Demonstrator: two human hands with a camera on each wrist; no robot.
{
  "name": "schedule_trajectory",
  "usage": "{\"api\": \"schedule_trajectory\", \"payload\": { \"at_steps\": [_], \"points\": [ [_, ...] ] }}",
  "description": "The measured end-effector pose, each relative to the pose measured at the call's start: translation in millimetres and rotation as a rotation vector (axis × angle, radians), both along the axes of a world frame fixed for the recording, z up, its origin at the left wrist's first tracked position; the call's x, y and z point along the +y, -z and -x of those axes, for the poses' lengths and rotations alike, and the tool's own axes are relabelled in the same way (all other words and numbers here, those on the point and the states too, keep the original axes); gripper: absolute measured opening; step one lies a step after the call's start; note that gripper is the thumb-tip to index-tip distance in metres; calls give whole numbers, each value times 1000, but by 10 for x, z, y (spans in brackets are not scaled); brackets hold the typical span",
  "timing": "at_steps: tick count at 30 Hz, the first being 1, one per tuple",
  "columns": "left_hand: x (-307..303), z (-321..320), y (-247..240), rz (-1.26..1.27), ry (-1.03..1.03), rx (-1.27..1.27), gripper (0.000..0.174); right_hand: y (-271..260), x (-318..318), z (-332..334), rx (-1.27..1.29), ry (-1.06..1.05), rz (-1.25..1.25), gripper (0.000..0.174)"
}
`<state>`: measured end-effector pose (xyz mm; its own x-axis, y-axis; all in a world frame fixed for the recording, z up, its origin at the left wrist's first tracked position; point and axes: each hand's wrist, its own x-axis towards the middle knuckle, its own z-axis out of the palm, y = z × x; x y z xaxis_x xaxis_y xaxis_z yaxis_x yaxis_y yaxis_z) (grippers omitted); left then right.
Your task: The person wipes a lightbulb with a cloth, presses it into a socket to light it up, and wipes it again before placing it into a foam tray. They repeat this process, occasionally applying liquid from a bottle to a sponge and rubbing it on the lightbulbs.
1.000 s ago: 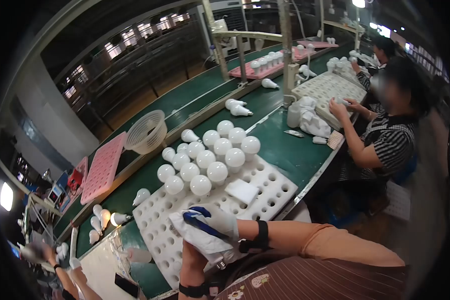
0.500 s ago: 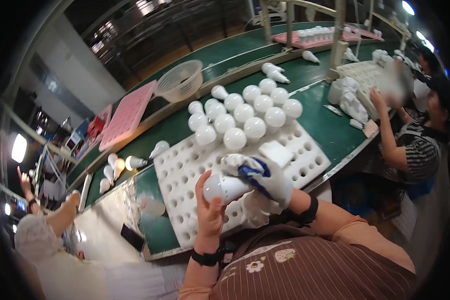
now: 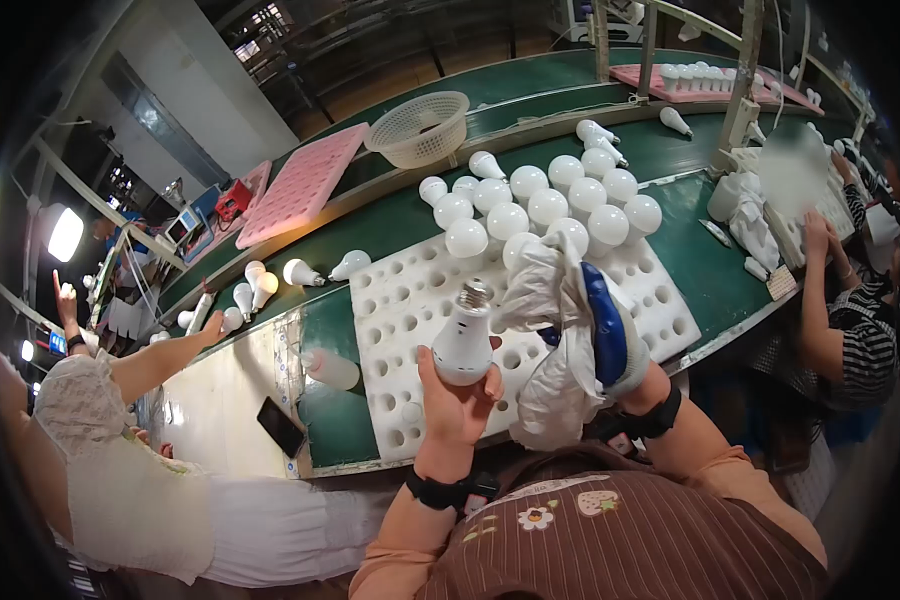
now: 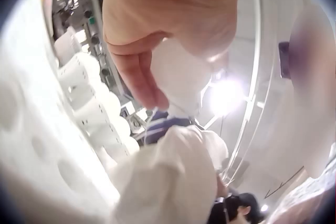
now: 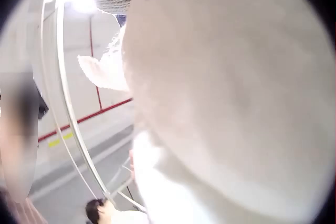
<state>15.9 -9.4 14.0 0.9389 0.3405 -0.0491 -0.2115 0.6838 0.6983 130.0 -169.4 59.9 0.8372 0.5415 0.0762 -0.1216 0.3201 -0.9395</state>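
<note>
A white bulb [image 3: 462, 345] stands with its metal screw base up in my bare left hand [image 3: 457, 405], whose fingers and thumb curl round the white dome. In the left wrist view the left hand [image 4: 170, 19] grips the bulb's round end [image 4: 178, 71]. My right hand [image 3: 610, 330], in a white and blue glove, holds a crumpled white cloth [image 3: 560, 375] just right of the bulb. The cloth fills much of the right wrist view [image 5: 226, 92]. Below both hands lies a white foam tray [image 3: 400, 325] with round holes; several bulbs [image 3: 547, 206] stand at its far side.
Loose bulbs [image 3: 350, 265] lie left of the tray, one or two glowing. A plastic bottle [image 3: 330, 368] and a phone [image 3: 281, 427] are at the left. Beyond are a pink tray [image 3: 305, 185] and a white basket [image 3: 420, 132]. People sit on both sides.
The bulb has turned from lying sideways to base up in my left hand. The gloved right hand and cloth have moved off it to the right. The head view has shifted.
</note>
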Motion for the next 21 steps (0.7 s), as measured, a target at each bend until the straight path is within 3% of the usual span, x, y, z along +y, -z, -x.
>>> {"api": "schedule_trajectory", "payload": {
  "at_steps": [1,2,3,5,7,9,10,12,19,21],
  "points": [
    [53,0,55,387,77,-14,68,125,19,-30,-116,-26,-175,51],
    [90,13,88,555,99,-11,68,176,9,-44,-254,-93,-297,49],
    [112,22,89,548,88,-11,68,206,-1,-30,-134,-75,-299,47],
    [134,27,86,673,221,-151,67,313,-80,-52,-334,-57,-118,46],
    [136,31,81,694,224,-164,65,485,-69,-123,-742,140,159,46],
    [129,30,70,763,270,-211,64,461,-77,-75,-313,-48,-129,53],
    [126,36,57,762,270,-210,64,478,-96,-88,-312,-48,-130,53],
    [123,48,30,763,295,-222,62,542,-160,-138,-840,115,184,55],
    [125,90,77,778,361,-302,69,490,-141,-108,-880,115,192,58],
    [125,105,89,768,386,-319,70,539,-139,-101,-662,60,189,49]
  ]
}}
